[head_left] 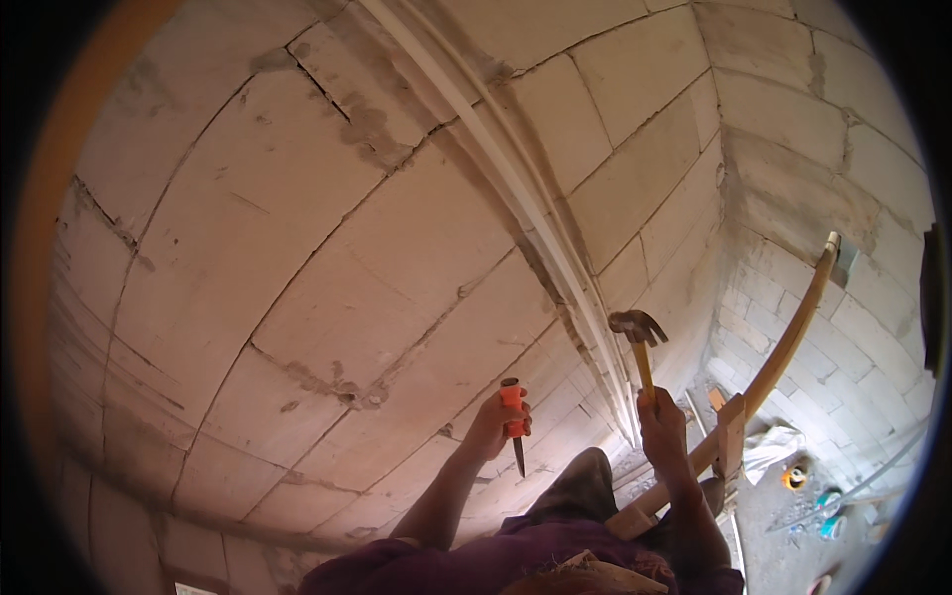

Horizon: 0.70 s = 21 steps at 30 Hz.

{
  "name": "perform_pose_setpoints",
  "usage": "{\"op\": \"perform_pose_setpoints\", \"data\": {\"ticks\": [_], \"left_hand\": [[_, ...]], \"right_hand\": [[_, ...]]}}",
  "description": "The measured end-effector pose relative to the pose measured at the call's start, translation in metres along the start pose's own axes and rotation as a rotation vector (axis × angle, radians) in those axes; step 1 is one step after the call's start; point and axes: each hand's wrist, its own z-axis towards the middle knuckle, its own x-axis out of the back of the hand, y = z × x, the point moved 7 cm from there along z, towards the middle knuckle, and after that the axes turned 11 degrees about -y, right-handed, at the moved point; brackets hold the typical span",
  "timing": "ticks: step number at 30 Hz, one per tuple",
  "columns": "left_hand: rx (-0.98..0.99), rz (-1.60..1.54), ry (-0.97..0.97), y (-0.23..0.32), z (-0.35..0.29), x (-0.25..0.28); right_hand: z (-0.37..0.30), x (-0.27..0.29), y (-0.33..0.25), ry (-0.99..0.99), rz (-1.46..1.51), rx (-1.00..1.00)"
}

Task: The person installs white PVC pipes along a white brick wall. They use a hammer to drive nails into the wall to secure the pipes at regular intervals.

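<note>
My left hand (490, 424) is closed around the orange handle of a chisel (512, 399), whose dark, tapering blade points down. In my right hand (662, 426) is a claw hammer (643, 365), gripped by its yellowish handle with the dark metal head up. The two tools are apart. In front of me rises a wall of large pale blocks (327, 258) with dark, rough joints. White conduits (535, 220) run in a long groove down this wall, and the hammer head is close beside them.
A wooden beam (788, 342) slants along my right side, with a short upright wooden piece (731, 436) attached. Below on the floor are a white sheet or bag (775, 448), a round orange object (794, 477), teal items (831, 523) and rubble. Another block wall (823, 367) stands to the right.
</note>
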Motion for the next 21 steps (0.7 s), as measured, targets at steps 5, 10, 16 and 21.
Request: {"op": "perform_pose_setpoints", "data": {"ticks": [5,10,16,21], "left_hand": [[-0.028,0.288,-0.114,0.083,-0.012,-0.023],[-0.486,0.957,-0.208,0.223,-0.040,-0.074],[-1.141,1.198,-0.043,0.360,-0.092,-0.147],[-1.423,1.290,0.165,0.460,-0.110,-0.183]], "right_hand": [[0.001,0.003,0.009,0.005,0.028,-0.016],[0.001,0.002,-0.005,-0.031,0.032,0.012],[0.000,0.001,-0.016,-0.062,0.025,0.031],[0.001,0.000,-0.006,-0.072,0.072,-0.020]]}}
